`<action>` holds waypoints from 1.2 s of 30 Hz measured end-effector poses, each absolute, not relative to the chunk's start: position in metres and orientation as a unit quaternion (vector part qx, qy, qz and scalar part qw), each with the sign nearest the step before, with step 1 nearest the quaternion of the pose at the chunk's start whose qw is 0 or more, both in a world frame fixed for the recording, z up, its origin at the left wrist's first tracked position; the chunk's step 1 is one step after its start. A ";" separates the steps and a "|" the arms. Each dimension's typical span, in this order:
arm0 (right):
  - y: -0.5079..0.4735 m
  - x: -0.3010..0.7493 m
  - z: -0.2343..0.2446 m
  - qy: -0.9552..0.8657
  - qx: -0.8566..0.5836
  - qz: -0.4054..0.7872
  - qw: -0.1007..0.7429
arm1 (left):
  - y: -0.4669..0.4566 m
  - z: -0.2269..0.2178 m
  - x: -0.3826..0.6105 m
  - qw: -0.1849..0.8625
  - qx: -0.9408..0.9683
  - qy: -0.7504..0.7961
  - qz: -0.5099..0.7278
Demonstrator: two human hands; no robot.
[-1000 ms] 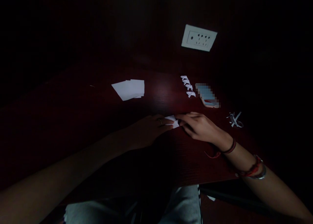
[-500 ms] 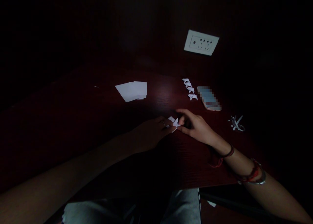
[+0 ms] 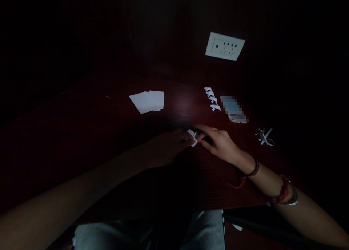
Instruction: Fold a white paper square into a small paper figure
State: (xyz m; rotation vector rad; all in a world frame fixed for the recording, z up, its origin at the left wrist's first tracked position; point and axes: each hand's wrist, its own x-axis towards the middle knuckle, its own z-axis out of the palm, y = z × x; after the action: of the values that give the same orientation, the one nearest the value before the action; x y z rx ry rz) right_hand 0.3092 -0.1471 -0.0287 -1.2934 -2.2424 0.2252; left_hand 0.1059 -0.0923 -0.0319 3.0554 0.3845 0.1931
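Observation:
A small folded white paper piece lies on the dark red table between my two hands. My left hand rests on the table with its fingertips pinched on the paper's left side; a ring shows on one finger. My right hand pinches the paper's right side, fingers curled over it. Red and dark bracelets circle my right wrist.
A loose stack of white paper sheets lies at the back left. Several small folded paper pieces sit in a row beside a phone. Paper scraps lie at the right. A white wall socket is behind.
My right hand's fingers, lifted half a second ago, have come back down over the paper. The paper piece looks more folded than a second ago. My left hand has barely moved.

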 end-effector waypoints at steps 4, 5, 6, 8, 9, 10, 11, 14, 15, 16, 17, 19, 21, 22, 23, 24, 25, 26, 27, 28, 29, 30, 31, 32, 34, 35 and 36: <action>-0.146 0.311 -0.029 -0.864 -0.454 0.030 0.217 | -0.092 -0.033 0.105 0.028 0.990 0.117 0.077; -0.146 0.312 -0.029 -0.869 -0.449 0.022 0.206 | -0.092 -0.033 0.105 0.029 0.990 0.113 0.081; -0.146 0.312 -0.029 -0.873 -0.445 0.017 0.199 | -0.092 -0.034 0.105 0.029 0.990 0.109 0.083; -0.146 0.313 -0.027 -0.880 -0.437 0.009 0.186 | -0.091 -0.034 0.104 0.026 0.991 0.100 0.083; -0.147 0.313 -0.026 -0.883 -0.435 0.005 0.179 | -0.091 -0.034 0.104 0.024 0.992 0.096 0.082; -0.147 0.313 -0.026 -0.884 -0.434 0.002 0.172 | -0.091 -0.034 0.104 0.020 0.992 0.093 0.081; -0.147 0.314 -0.025 -0.886 -0.434 0.002 0.165 | -0.091 -0.034 0.104 0.017 0.993 0.092 0.078; -0.148 0.315 -0.023 -0.885 -0.435 0.024 0.162 | -0.093 -0.032 0.104 0.010 0.993 0.096 0.068; -0.149 0.316 -0.023 -0.884 -0.434 0.040 0.169 | -0.094 -0.031 0.104 0.009 0.993 0.098 0.066; -0.149 0.317 -0.023 -0.883 -0.431 0.057 0.179 | -0.094 -0.031 0.104 0.009 0.993 0.099 0.063; -0.148 0.317 -0.024 -0.881 -0.428 0.070 0.188 | -0.094 -0.030 0.104 0.010 0.993 0.099 0.062; -0.148 0.318 -0.024 -0.879 -0.428 0.079 0.197 | -0.094 -0.030 0.104 0.014 0.993 0.100 0.060; -0.149 0.317 -0.023 -0.880 -0.433 0.064 0.184 | -0.094 -0.032 0.103 0.018 0.993 0.101 0.062; -0.149 0.317 -0.023 -0.881 -0.436 0.052 0.173 | -0.093 -0.032 0.103 0.019 0.993 0.099 0.065; -0.150 0.315 -0.022 -0.884 -0.439 0.038 0.160 | -0.093 -0.033 0.103 0.018 0.993 0.096 0.068; -0.151 0.314 -0.020 -0.886 -0.439 0.024 0.146 | -0.093 -0.033 0.102 0.017 0.993 0.093 0.071; -0.152 0.313 -0.018 -0.889 -0.439 0.011 0.132 | -0.094 -0.033 0.102 0.014 0.993 0.093 0.073; -0.153 0.312 -0.016 -0.891 -0.437 -0.003 0.120 | -0.094 -0.033 0.102 0.011 0.993 0.094 0.075; -0.155 0.310 -0.014 -0.893 -0.435 -0.017 0.109 | -0.095 -0.032 0.102 0.007 0.992 0.098 0.076; -0.156 0.310 -0.013 -0.895 -0.434 -0.028 0.098 | -0.096 -0.030 0.101 0.004 0.992 0.101 0.077; -0.157 0.309 -0.011 -0.896 -0.433 -0.037 0.089 | -0.097 -0.029 0.101 0.001 0.992 0.104 0.077; -0.158 0.309 -0.010 -0.897 -0.433 -0.045 0.081 | -0.098 -0.028 0.101 -0.001 0.991 0.106 0.077; -0.159 0.309 -0.009 -0.897 -0.432 -0.050 0.076 | -0.099 -0.027 0.101 -0.004 0.991 0.107 0.077; -0.160 0.310 -0.008 -0.897 -0.432 -0.054 0.073 | -0.099 -0.027 0.101 -0.005 0.991 0.108 0.077; -0.161 0.312 -0.007 -0.898 -0.430 -0.056 0.078 | -0.098 -0.028 0.101 -0.010 0.990 0.117 0.075; -0.161 0.313 -0.007 -0.896 -0.431 -0.054 0.087 | -0.097 -0.029 0.101 -0.011 0.990 0.123 0.075; -0.161 0.314 -0.007 -0.894 -0.434 -0.047 0.104 | -0.096 -0.031 0.101 -0.011 0.989 0.130 0.076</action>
State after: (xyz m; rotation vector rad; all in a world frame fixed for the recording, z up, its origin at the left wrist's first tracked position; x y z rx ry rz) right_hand 0.3142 -0.1606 -0.0069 -1.2804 -2.6360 -0.1398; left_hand 0.1006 -0.0961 -0.0306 3.1273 0.4115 0.2406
